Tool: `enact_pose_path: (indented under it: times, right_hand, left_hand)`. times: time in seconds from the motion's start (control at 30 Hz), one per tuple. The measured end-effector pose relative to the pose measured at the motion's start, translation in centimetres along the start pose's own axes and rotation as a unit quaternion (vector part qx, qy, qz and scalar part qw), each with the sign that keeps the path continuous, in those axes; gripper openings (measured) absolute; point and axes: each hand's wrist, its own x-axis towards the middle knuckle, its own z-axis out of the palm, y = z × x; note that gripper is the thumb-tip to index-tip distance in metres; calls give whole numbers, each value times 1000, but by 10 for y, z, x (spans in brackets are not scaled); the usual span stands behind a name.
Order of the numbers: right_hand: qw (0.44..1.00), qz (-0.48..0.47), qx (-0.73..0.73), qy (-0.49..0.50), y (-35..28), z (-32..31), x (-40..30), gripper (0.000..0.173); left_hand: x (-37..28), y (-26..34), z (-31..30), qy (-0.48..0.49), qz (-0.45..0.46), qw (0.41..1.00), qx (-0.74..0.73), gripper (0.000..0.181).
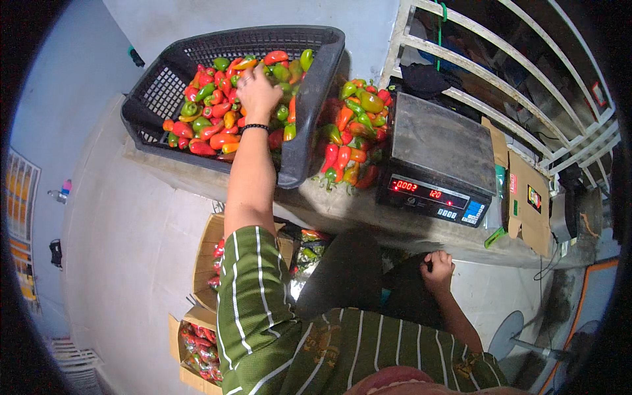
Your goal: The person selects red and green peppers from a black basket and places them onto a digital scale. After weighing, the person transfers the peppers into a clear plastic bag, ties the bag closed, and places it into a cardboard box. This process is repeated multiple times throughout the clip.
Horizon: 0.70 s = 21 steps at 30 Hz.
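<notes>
My left hand reaches into a black plastic crate, palm down over a heap of red, green and orange peppers. Its fingertips are among the peppers, and I cannot tell whether they grip one. A dark beaded bracelet circles that wrist. My right hand lies loosely curled by my dark-trousered knee, with nothing visible in it. Between the crate and a digital scale, more peppers are piled on the concrete ledge. The scale's metal platform bears no load, and its red display is lit.
White metal bars rise behind the scale. To its right are a flattened cardboard box and a green cutter. Below left, an open carton holds bagged peppers, near another carton. A fan stands at lower right.
</notes>
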Motion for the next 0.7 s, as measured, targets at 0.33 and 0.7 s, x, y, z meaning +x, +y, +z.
enact_pose_path:
  times: [0.33,0.7]
  right_hand:
    - [1000,-9,-23,-16,4,5,-1,20]
    - [995,66,-33,-73,-2,-2,-3,22]
  left_hand:
    - [39,31,20,-305,2,951,48,59]
    - [24,24,-28,-377,-7,926,23,62]
